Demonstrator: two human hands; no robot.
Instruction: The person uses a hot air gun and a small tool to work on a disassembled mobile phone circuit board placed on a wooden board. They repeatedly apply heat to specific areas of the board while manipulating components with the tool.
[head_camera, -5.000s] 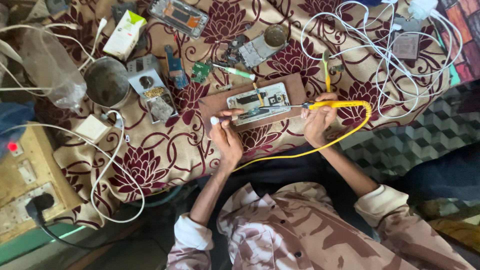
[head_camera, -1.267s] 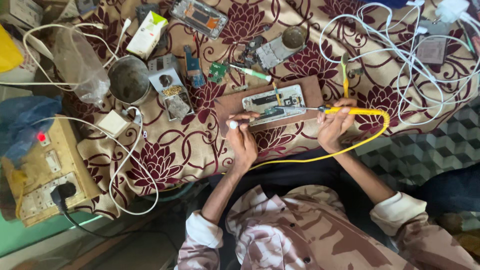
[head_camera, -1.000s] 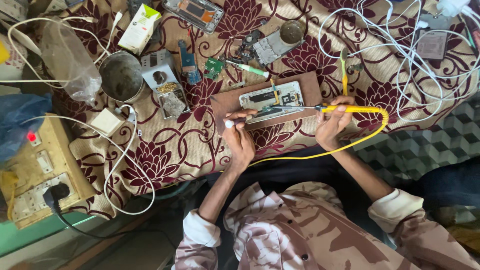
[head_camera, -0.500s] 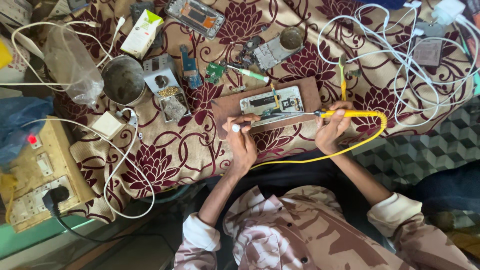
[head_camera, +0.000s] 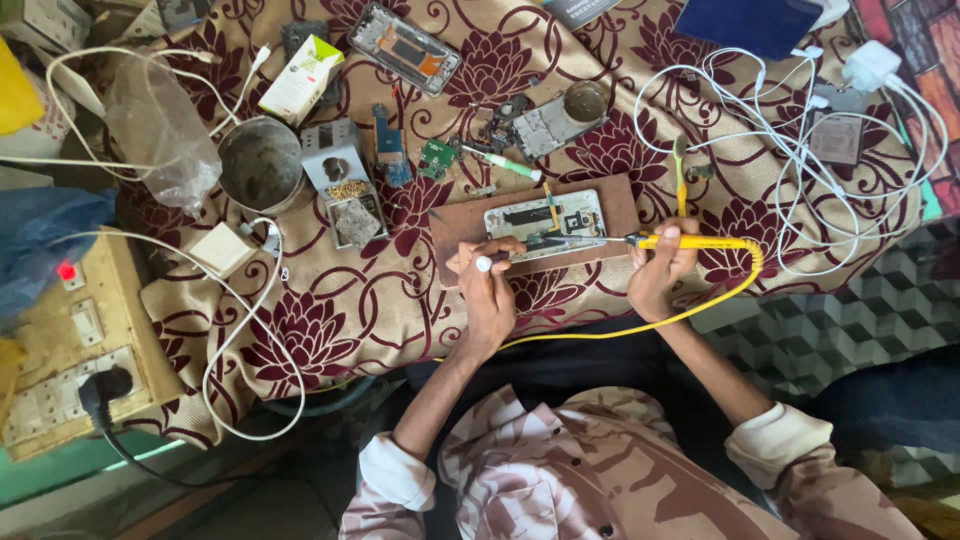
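Note:
An opened phone (head_camera: 545, 215) with its insides bare lies on a brown wooden board (head_camera: 620, 195) on the patterned cloth. My right hand (head_camera: 660, 275) grips a yellow soldering iron (head_camera: 690, 242) whose thin tip reaches left over the phone's lower edge; its yellow cord (head_camera: 720, 300) loops back towards my body. At the board's front left edge, my left hand (head_camera: 490, 295) pinches a slim tool with a white end (head_camera: 483, 263), pointed at the phone.
A metal bowl (head_camera: 260, 165), small parts boxes (head_camera: 340, 185), a green-handled screwdriver (head_camera: 500, 162) and a phone frame (head_camera: 405, 48) lie beyond the board. White chargers and cables (head_camera: 800, 150) spread at right. A switchboard with a black plug (head_camera: 70, 340) sits at left.
The view has shifted a little. Both hands stay at the board with the same tools; the left hand has crept slightly right along the front edge.

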